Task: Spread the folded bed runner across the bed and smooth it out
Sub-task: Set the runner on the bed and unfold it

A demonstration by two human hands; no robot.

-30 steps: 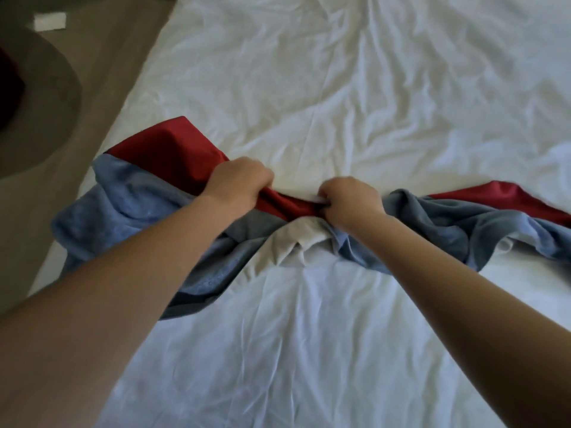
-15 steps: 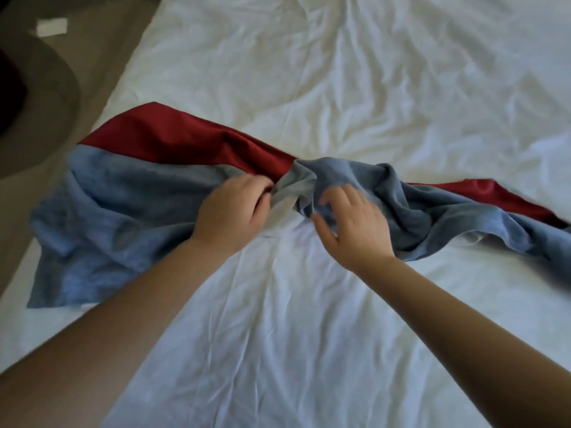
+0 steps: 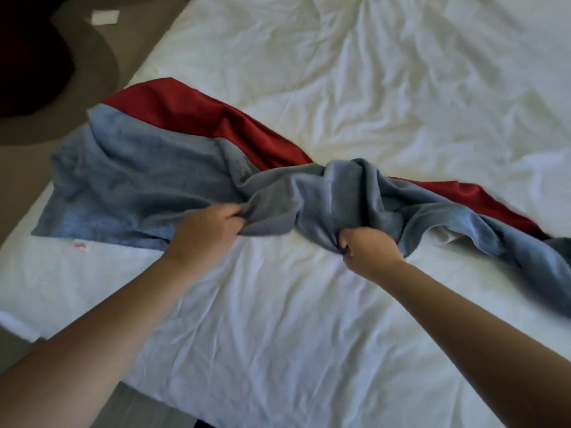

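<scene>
Left hand [image 3: 205, 230], right hand [image 3: 369, 251] gripping bed runner [image 3: 139, 177] near edge (bunched midway)

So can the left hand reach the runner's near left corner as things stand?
Probably yes: the left hand grips the runner at its bunched middle, and the corner lies flat on the sheet to its left, nothing between. It must let go first.

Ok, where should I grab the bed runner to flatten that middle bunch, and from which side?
Grip the bed runner by its near blue edge, right of the twisted bunch, from the near side, beyond where the right hand grips. The left part lies fairly flat; the right part is roped up.
</scene>
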